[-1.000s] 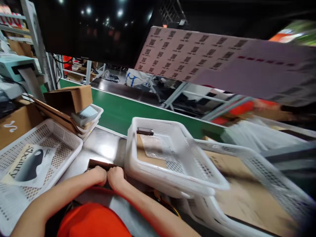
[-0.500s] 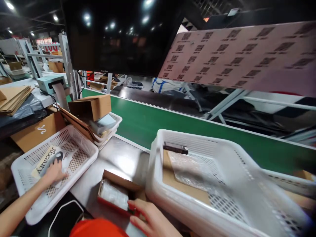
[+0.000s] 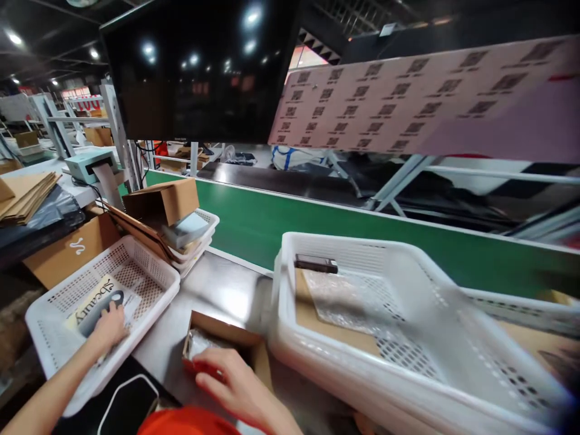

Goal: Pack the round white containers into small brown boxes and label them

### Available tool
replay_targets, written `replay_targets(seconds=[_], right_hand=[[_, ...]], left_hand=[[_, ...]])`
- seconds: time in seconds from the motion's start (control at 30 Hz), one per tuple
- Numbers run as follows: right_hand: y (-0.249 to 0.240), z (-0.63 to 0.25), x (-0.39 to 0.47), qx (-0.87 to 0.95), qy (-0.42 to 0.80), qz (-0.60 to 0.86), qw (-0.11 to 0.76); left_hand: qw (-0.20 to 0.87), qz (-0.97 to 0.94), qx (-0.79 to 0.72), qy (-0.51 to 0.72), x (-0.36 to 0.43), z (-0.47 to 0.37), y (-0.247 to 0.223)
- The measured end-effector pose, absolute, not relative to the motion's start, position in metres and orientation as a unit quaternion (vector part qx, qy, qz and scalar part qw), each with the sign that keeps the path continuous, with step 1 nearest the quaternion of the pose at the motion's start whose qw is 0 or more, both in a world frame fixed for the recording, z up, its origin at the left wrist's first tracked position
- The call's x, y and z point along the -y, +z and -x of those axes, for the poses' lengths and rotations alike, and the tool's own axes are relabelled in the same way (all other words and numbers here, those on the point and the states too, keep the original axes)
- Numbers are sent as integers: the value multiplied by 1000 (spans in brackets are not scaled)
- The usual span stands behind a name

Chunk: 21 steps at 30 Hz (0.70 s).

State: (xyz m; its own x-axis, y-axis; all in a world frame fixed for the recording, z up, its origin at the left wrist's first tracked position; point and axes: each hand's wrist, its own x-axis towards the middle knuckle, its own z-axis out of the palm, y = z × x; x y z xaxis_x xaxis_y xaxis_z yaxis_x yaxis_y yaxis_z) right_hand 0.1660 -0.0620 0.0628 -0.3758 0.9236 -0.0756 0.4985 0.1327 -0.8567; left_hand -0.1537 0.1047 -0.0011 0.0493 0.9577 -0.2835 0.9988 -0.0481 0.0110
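In the white basket at left, my left hand [image 3: 112,325] has its fingers closed about a long grey object [image 3: 96,312] with a ring-shaped end; its exact kind is unclear. Under that object lie a cream packet [image 3: 105,286] printed "beauty" and some clear plastic. My right hand [image 3: 231,377] is over a small open cardboard box [image 3: 244,338], thumb and fingers apart. Its fingertips are at a clear plastic-wrapped item [image 3: 199,343] inside the box, partly hidden by the hand.
The left white basket [image 3: 154,308] and a larger stacked basket [image 3: 335,356] flank the box on a metal table [image 3: 222,284]. A dark device [image 3: 316,263] and bubble wrap lie in the larger one. Behind runs a green conveyor belt [image 3: 254,214], beneath a monitor [image 3: 199,78]. Cartons and a label printer [image 3: 93,163] stand at left.
My right hand has moved left and up, from the box's near edge to over the wrapped item. My left hand has shifted slightly right with the grey object. The view has turned slightly.
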Motion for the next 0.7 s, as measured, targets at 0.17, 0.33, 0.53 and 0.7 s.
replay_targets(seconds=[0.17,0.33,0.53,0.7], right_hand=[[53,-158,62,714,446,485,237],[37,-154,69,712,402,489,305],[46,-136,64,769,164,457,415],[66,-202,75,742,143,565,331]], left_hand=[[102,-711,-691,-84,-102,162,-7],[84,-657,-738,126,-96,177,45],[455,-612,-477,437,6,66,83],[457,-778,-333,273,18,29,71]])
